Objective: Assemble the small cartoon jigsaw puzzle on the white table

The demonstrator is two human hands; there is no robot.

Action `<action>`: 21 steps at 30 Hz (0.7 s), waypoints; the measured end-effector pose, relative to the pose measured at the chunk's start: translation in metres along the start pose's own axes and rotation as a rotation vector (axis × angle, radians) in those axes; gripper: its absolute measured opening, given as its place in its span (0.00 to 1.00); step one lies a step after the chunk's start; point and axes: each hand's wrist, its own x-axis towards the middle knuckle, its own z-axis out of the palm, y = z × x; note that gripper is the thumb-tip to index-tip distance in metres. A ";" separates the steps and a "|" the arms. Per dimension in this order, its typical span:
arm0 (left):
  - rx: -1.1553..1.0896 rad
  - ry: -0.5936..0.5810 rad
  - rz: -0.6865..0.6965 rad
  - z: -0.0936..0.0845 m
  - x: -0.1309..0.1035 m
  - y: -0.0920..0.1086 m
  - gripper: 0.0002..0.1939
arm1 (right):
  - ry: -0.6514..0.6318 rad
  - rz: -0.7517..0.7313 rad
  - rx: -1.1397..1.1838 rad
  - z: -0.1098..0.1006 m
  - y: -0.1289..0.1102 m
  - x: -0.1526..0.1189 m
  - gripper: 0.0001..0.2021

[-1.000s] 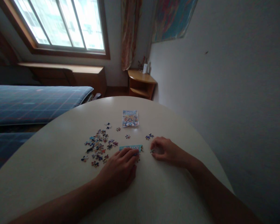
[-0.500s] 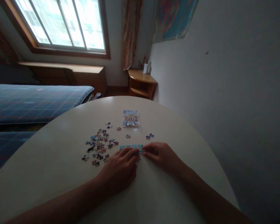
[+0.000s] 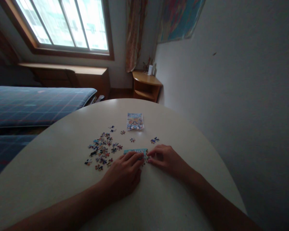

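A partly joined jigsaw puzzle [image 3: 135, 150] with a teal upper edge lies on the round table, mostly covered by my left hand [image 3: 126, 166]. That hand rests on it with fingers stretched out and holding nothing. At the puzzle's right edge, my right hand [image 3: 165, 158] pinches a small jigsaw piece [image 3: 146, 158] between thumb and forefinger; the fingertips partly hide it. A heap of loose jigsaw pieces [image 3: 102, 147] spreads left of my left hand. Several single pieces lie farther out, one [image 3: 132, 140] just beyond the puzzle and a dark blue cluster [image 3: 154, 140] beyond my right hand.
A printed picture sheet or packet [image 3: 135, 121] with a penguin-like figure lies toward the table's far side. The pale round table [image 3: 183, 134] stands beside a white wall [image 3: 231, 96]. A plaid mattress [image 3: 38, 106] is at the left, and a wooden corner shelf [image 3: 146, 78] stands behind.
My right fingertips have shifted very slightly right at the puzzle's edge, and the gap between thumb and forefinger looks a little wider. My left hand stays on the puzzle.
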 end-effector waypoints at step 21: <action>-0.010 0.002 0.005 0.000 0.000 0.000 0.16 | -0.008 0.131 -0.146 0.007 -0.004 -0.005 0.09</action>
